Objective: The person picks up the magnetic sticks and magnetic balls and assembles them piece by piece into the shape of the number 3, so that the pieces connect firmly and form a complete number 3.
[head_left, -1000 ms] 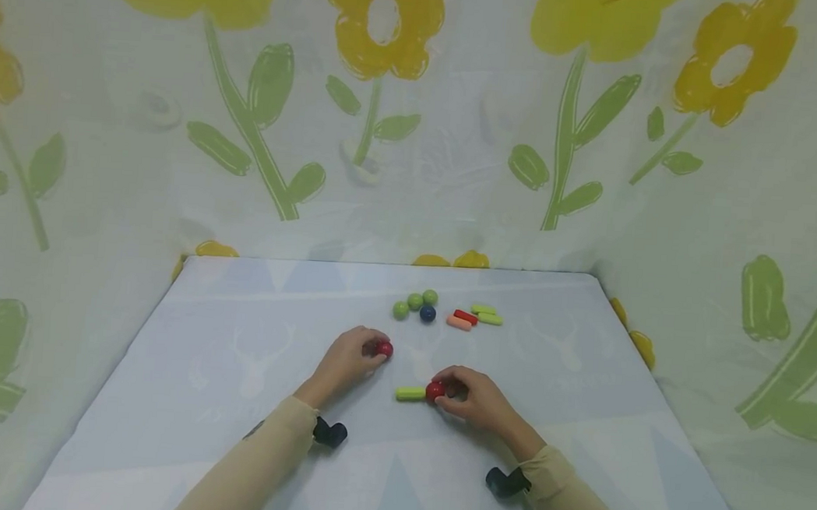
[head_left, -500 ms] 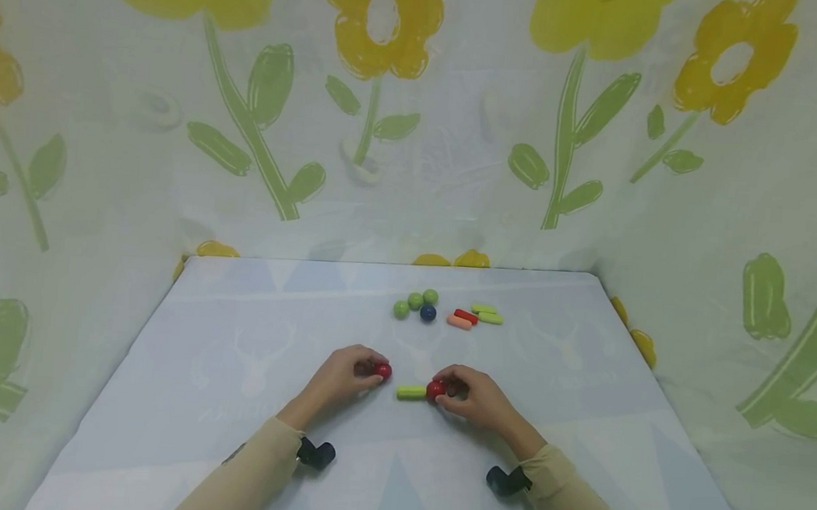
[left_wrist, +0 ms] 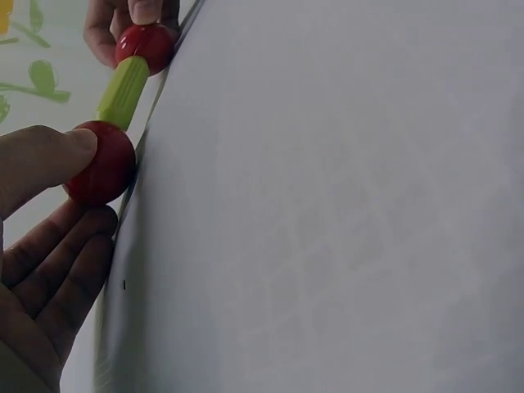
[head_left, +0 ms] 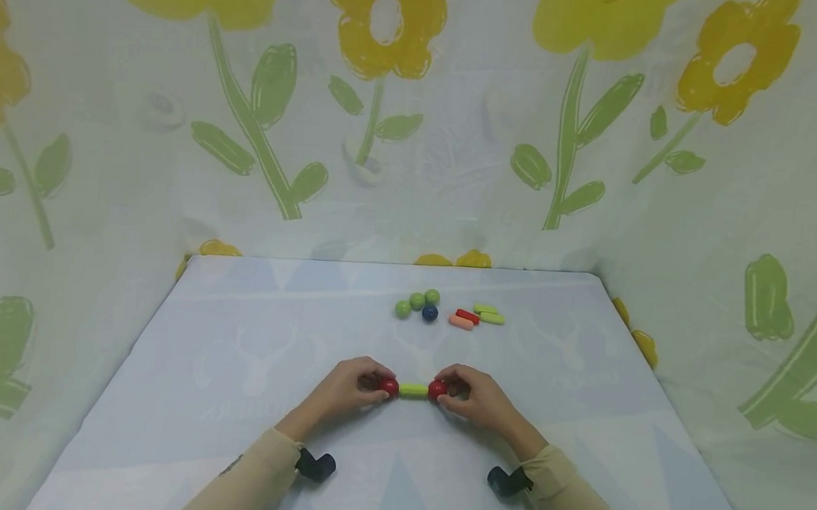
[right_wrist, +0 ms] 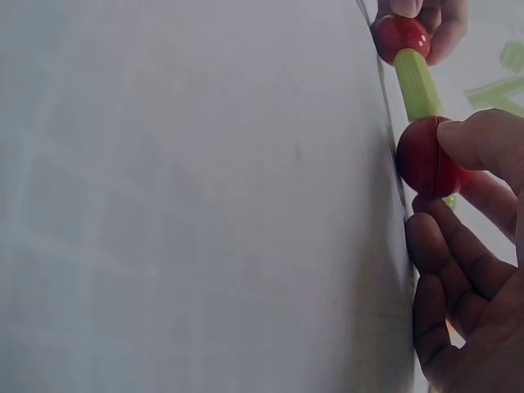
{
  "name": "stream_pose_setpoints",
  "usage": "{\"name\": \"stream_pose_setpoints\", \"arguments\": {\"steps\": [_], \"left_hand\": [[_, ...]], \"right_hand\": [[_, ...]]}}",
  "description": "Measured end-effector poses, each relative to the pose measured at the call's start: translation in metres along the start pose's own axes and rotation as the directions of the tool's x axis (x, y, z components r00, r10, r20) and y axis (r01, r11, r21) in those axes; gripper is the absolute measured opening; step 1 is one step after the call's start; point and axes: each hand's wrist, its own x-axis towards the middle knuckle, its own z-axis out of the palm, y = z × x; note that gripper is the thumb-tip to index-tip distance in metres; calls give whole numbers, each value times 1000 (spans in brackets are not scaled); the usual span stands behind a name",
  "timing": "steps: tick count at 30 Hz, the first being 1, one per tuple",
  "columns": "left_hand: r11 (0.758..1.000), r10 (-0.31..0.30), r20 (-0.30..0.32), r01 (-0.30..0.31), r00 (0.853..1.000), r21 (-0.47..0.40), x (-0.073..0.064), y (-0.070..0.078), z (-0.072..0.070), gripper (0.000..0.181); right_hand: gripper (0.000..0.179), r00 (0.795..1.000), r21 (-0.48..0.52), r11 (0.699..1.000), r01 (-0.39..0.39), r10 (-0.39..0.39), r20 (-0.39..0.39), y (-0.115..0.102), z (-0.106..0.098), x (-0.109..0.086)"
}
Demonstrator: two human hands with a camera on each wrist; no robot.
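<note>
A yellow-green ribbed stick [head_left: 413, 391] lies crosswise between two red balls, one at each end. My left hand [head_left: 354, 384] pinches the left red ball [head_left: 390, 387] between thumb and fingers, and that ball meets the stick's left end. On the other side my right hand [head_left: 473, 395] pinches the right red ball [head_left: 437, 390] at the stick's right end. In the left wrist view the thumb presses on the near red ball [left_wrist: 105, 168], with the stick [left_wrist: 123, 92] reaching to the far ball. The right wrist view shows a seam on its near ball [right_wrist: 427, 160].
Behind the hands sit several green balls [head_left: 416, 301] and a dark blue ball [head_left: 429, 313]. To their right lie a red stick [head_left: 468, 316], a peach stick [head_left: 460, 322] and two yellow-green sticks [head_left: 492, 319]. A flowered curtain rises beyond the white table [head_left: 238, 291].
My left hand has brought its red ball nearer to me and then rightward, against the free left end of the stick. The right hand stays nearly still with its ball.
</note>
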Motion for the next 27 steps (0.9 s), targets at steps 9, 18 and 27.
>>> {"name": "stream_pose_setpoints", "arguments": {"steps": [9, 18, 27], "left_hand": [[1000, 26, -28, -26, 999, -14, -2, 3, 4, 27], [1000, 23, -66, -23, 998, 4, -1, 5, 8, 26], [999, 21, -77, -23, 997, -29, -2, 6, 11, 33]], "right_hand": [[27, 1000, -17, 1000, -18, 18, -3, -1, 0, 0], [29, 999, -7, 999, -40, 40, -15, 0, -1, 0], [28, 999, -5, 999, -42, 42, -11, 2, 0, 0]]}}
